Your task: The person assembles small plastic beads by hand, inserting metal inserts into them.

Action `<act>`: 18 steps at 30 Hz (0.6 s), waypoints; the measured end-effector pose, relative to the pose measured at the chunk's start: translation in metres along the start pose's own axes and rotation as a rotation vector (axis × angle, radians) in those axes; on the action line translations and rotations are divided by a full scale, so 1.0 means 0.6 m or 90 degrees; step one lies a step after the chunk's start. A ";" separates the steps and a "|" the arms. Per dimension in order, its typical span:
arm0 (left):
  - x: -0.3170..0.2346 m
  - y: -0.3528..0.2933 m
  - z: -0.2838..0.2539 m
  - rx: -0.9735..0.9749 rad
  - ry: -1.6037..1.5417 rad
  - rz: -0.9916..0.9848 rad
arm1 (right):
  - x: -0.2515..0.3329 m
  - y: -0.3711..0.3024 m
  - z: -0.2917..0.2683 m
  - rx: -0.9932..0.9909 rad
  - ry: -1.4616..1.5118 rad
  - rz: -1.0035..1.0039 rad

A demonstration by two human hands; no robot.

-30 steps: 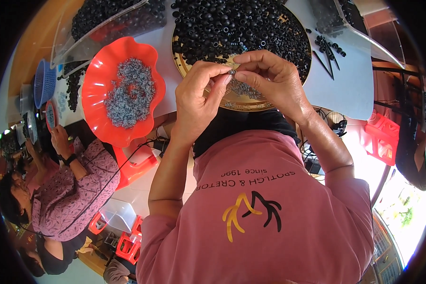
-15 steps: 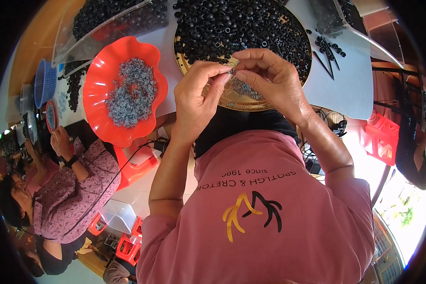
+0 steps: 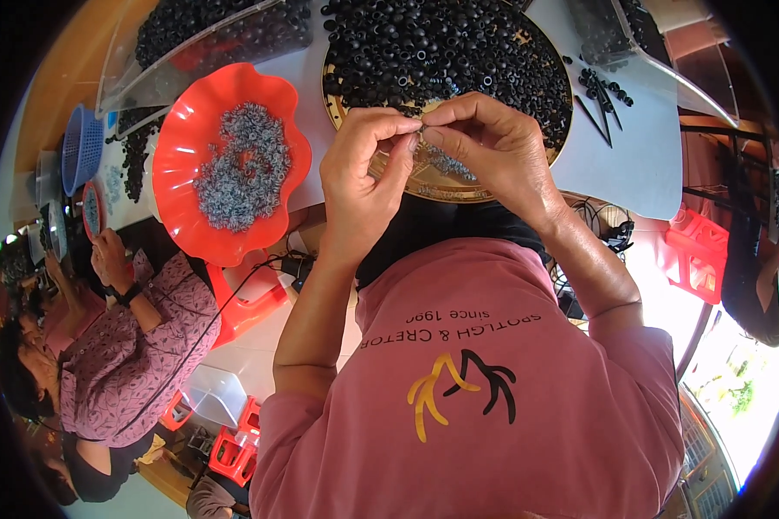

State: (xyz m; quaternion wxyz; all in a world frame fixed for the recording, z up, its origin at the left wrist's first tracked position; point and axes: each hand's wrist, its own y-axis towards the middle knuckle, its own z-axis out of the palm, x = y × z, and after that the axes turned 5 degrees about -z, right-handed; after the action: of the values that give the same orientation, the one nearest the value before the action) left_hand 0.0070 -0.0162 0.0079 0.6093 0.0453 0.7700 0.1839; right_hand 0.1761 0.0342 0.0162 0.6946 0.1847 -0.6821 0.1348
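Note:
Over the near part of the gold tray (image 3: 448,191), my left hand (image 3: 365,169) and my right hand (image 3: 496,149) meet tip to tip. Thumb and forefinger of each are pinched together at one spot; what sits between them is too small and covered to name. Many small black round caps and rings (image 3: 424,56) fill the tray, and a little heap of small metal springs (image 3: 450,164) lies under my right fingers. To the left, a red wavy-rimmed dish (image 3: 177,186) holds a pile of small metal springs (image 3: 244,169).
Clear plastic bins (image 3: 225,35) of black parts stand at the far left and far right. Black pointed sticks (image 3: 593,119) and loose caps lie right of the tray. A blue basket (image 3: 81,151) is at left; a co-worker (image 3: 134,337) sits there. Red stools (image 3: 699,251) stand below.
Both hands stay together over the tray, and my right fingers have closed in a little toward the left fingertips. The small thing between them is now more covered.

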 end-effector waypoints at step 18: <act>-0.013 -0.014 -0.001 -0.038 -0.283 -0.279 | 0.002 0.010 0.005 -0.025 -0.351 -0.415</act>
State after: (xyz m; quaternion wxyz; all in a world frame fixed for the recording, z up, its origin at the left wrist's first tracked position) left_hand 0.0096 -0.0265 0.0123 0.7889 -0.1003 0.6037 0.0560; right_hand 0.1707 0.0383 0.0176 0.4957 0.4064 -0.7509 -0.1590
